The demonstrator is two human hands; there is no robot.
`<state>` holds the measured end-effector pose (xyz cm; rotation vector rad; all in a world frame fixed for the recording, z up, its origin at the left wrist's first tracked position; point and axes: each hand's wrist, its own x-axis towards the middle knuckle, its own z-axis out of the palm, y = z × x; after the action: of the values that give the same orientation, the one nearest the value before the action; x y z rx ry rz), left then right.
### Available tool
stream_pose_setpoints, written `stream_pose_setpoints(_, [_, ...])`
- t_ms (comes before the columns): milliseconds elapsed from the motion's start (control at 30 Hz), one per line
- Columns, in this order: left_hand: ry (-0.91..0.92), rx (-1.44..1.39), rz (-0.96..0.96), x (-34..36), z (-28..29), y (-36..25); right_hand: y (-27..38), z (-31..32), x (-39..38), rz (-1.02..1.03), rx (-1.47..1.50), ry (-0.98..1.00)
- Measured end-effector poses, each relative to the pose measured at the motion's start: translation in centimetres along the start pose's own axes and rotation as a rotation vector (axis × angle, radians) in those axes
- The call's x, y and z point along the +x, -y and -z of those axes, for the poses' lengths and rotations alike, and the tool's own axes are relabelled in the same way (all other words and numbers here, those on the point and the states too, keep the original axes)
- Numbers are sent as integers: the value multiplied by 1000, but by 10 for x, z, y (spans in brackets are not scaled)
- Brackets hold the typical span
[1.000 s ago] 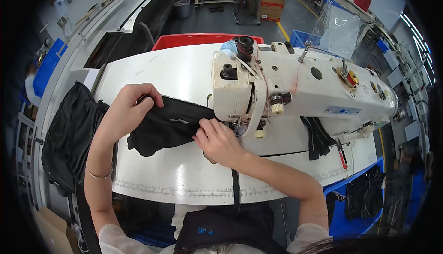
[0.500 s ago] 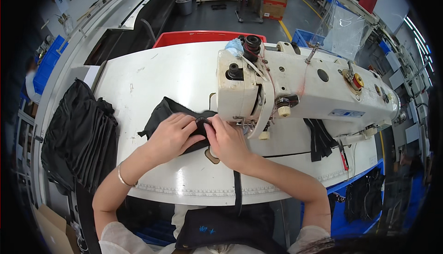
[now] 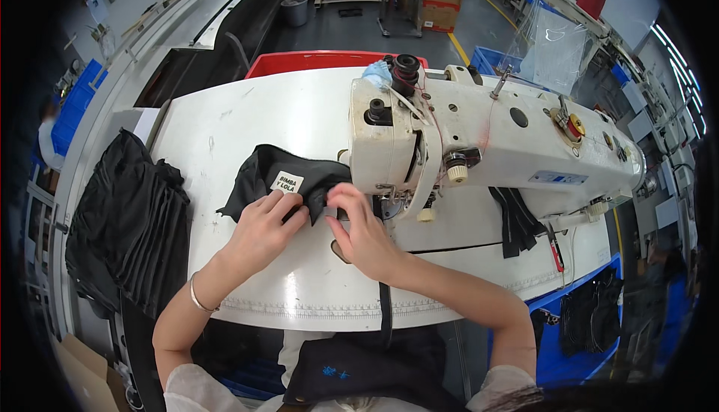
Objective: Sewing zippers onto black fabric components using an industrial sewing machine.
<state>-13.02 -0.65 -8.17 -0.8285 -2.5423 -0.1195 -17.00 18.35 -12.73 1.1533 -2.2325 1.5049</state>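
A black fabric piece (image 3: pixel 258 168) with a small white label (image 3: pixel 287 181) lies on the sewing table, left of the sewing machine's head (image 3: pixel 386 138). Along its near edge my left hand (image 3: pixel 266 232) has its fingers curled onto the cloth, gripping it. My right hand (image 3: pixel 367 236) is at the piece's right end, close to the needle area. Its thumb is apart from its bent fingers, and the fingertips touch or nearly touch the cloth. A narrow black strip (image 3: pixel 386 311) hangs over the table's near edge below my right hand.
A stack of black fabric pieces (image 3: pixel 127 225) stands at the left. Black strips (image 3: pixel 515 221) and red-handled snips (image 3: pixel 556 251) lie right, under the machine arm. A red bin (image 3: pixel 329 58) is behind the table; a blue bin (image 3: pixel 577 329) holds dark pieces at the lower right.
The cloth has been spread leftward, and its white label now shows. My hands have moved apart; my left hand is slightly lower, and my right thumb has come away from the fabric.
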Motion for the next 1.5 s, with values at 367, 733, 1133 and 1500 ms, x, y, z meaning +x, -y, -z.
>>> stream_pose_setpoints(367, [157, -272, 347, 19, 12, -6, -10, 0, 16, 120, -81, 43])
stream_pose_setpoints(733, [198, -414, 126, 21, 16, 18, -2, 10, -1, -188, 279, 84])
stream_pose_setpoints(1133, [109, -249, -45, 25, 33, -23, -1, 9, -4, 50, -8, 48])
stream_pose_setpoints(1500, [347, -200, 274, 46, -9, -41, 9, -10, -22, 90, -356, 548])
